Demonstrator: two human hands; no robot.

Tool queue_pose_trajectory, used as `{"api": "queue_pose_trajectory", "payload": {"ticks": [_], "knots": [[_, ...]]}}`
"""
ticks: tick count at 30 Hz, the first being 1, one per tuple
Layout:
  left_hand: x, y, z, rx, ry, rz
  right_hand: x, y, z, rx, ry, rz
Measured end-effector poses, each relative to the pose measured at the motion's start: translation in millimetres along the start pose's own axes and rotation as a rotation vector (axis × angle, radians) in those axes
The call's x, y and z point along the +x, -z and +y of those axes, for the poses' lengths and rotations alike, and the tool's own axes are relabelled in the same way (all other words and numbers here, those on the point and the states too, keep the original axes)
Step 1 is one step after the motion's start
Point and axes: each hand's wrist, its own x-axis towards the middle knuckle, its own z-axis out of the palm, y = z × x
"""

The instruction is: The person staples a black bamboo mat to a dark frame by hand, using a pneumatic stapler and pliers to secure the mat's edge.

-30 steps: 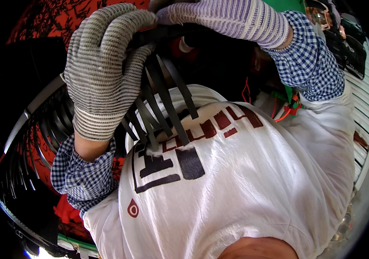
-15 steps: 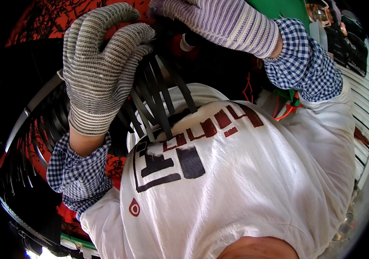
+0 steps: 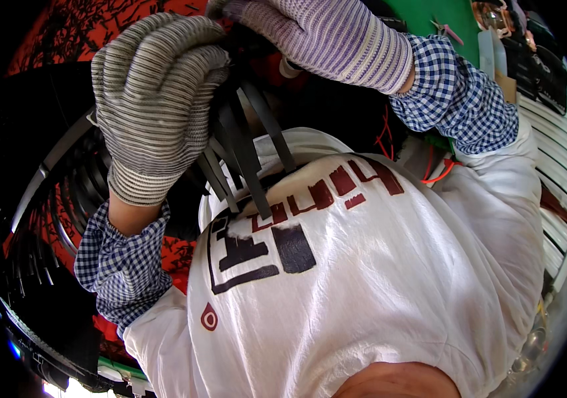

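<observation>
My left hand (image 3: 161, 99), in a grey-and-white striped knit glove, is closed with its fingers and thumb bent together. Flat black strips (image 3: 242, 149) hang down from its fingertips and reach across the front of my white shirt. Just beyond the left fingertips is my right hand (image 3: 330, 40), in a purple-and-white striped glove. Its fingers are bent together close to the top ends of the strips; what they hold is hidden in the dark at the picture's upper edge.
More black strips (image 3: 35, 255) hang in a bunch at the left, beside a curved grey edge (image 3: 61, 146). A red surface (image 3: 58, 33) strewn with black scraps lies beyond. At the upper right, a pink-handled tool (image 3: 451, 32) rests on a green surface (image 3: 422, 16).
My right hand has shifted slightly left and up. The left fingers and thumb have drawn closer together, and the strips hang closer together. The pink-handled tool has come into view.
</observation>
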Motion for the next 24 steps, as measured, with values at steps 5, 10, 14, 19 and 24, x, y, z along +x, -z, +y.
{"api": "queue_pose_trajectory", "payload": {"ticks": [5,10,14,19,24], "knots": [[-1,-2,-1,-0.490,0.258,0.045,-7,19,-10,0.005,-0.062,-0.039],[0,-15,-2,-0.613,0.275,0.032,-23,18,-6,-0.183,0.002,-0.056],[-3,-13,-2,-0.699,0.240,0.040,-19,9,-4,-0.298,0.077,-0.034],[-28,0,-11,-0.700,0.238,0.050,-15,-25,-11,-0.367,0.052,-0.061],[-25,13,-7,-0.623,0.269,0.105,-11,-24,-23,-0.228,0.209,0.136]]}}
